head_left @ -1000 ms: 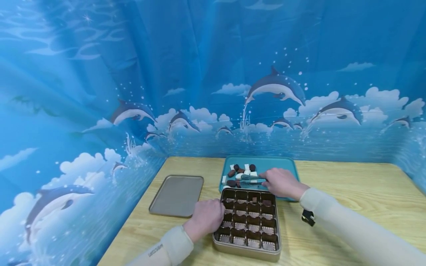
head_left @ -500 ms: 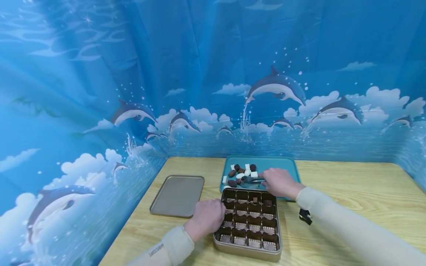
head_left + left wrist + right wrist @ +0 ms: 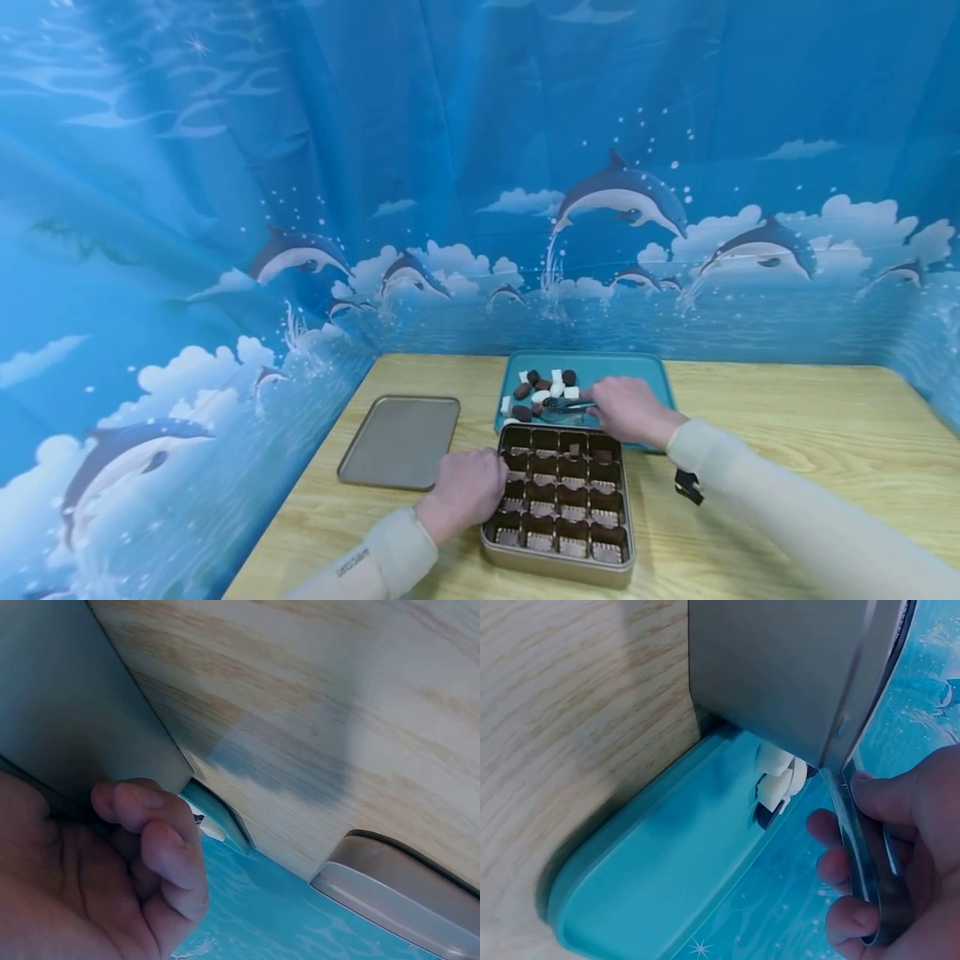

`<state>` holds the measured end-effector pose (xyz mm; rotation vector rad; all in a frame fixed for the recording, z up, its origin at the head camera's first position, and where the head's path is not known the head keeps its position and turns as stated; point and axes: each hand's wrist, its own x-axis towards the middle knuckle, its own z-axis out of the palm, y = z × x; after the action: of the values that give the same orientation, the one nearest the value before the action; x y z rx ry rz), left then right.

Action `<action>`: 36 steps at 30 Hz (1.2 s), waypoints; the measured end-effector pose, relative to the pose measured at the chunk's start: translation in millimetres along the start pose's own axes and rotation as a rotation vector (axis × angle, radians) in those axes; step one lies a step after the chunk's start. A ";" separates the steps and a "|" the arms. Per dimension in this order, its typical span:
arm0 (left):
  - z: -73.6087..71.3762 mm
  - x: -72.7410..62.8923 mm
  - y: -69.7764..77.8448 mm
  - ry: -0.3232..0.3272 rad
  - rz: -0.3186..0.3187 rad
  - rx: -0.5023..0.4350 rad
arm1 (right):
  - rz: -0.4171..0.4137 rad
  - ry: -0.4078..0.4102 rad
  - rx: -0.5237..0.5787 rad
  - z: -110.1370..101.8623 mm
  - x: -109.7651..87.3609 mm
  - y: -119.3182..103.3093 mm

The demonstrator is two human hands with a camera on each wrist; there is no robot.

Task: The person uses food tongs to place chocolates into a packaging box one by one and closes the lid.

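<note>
In the head view my left hand [image 3: 467, 492] grips the left rim of a bronze-coloured tin [image 3: 558, 568], its fingers curled. The left wrist view shows those curled fingers [image 3: 171, 859] against the tin's wall. Inside the tin is a brown divided insert; a brown chocolate [image 3: 574, 449] and a darker chocolate [image 3: 602, 457] lie in its far row. My right hand [image 3: 632, 410] holds metal tongs [image 3: 866, 855] over the teal tray [image 3: 618, 371]. Their arms are close together among white and brown chocolates [image 3: 542, 385]; whether the tips hold a piece cannot be told.
The tin's flat lid [image 3: 401, 442] lies on the wooden table [image 3: 795, 450], left of the tin. The tray stands behind the tin, close to its far edge. A blue dolphin-print curtain [image 3: 480, 167] hangs behind and left of the table.
The tongs' arms, spread apart a second ago, have come together over the tray. My right hand has shifted only slightly; the left hand and the tin stay where they were.
</note>
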<state>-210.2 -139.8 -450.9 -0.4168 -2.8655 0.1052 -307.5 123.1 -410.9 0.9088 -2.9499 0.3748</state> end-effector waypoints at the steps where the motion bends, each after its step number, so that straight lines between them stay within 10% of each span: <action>1: 0.2 0.1 0.2 0.003 0.001 0.001 | 0.002 0.011 -0.002 -0.8 -1.6 1.0; 20: -2.4 3.6 -0.4 -0.011 0.008 0.028 | -0.087 0.138 -0.024 -41.3 -51.8 -5.7; 36: 1.5 1.7 -0.8 -0.042 -0.013 0.004 | -0.118 0.136 -0.019 -30.4 -56.4 -28.5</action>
<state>-212.3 -140.1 -451.9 -0.3994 -2.9080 0.1191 -246.1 138.6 -380.9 1.0066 -2.7570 0.3866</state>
